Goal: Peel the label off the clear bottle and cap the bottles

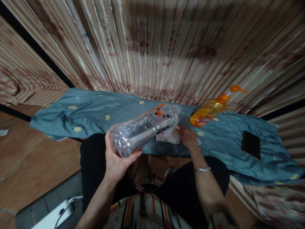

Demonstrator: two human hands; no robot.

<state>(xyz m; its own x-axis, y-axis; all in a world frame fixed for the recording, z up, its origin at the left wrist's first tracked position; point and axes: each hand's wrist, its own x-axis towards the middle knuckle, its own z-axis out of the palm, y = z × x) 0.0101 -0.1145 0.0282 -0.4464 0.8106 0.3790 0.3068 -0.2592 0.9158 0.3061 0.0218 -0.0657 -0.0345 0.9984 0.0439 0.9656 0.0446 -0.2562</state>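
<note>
- Work looks partway along: the clear bottle [143, 131] tilts at twelve o'clock before the seated person, over the cloth-covered worktop [91, 113], not yet set down.
- Left hand [116, 163]: fingers clamped on its base.
- Right hand [188, 137]: fingers pinched on a tissue [168, 136] at the bottle's four o'clock.
- Hidden: the bottle's underside; whether tissue meets plastic, I cannot tell.

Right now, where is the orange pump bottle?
In the head view, the orange pump bottle is right of centre on the teal cloth, just beyond the right hand and left of the black smartphone.
</note>
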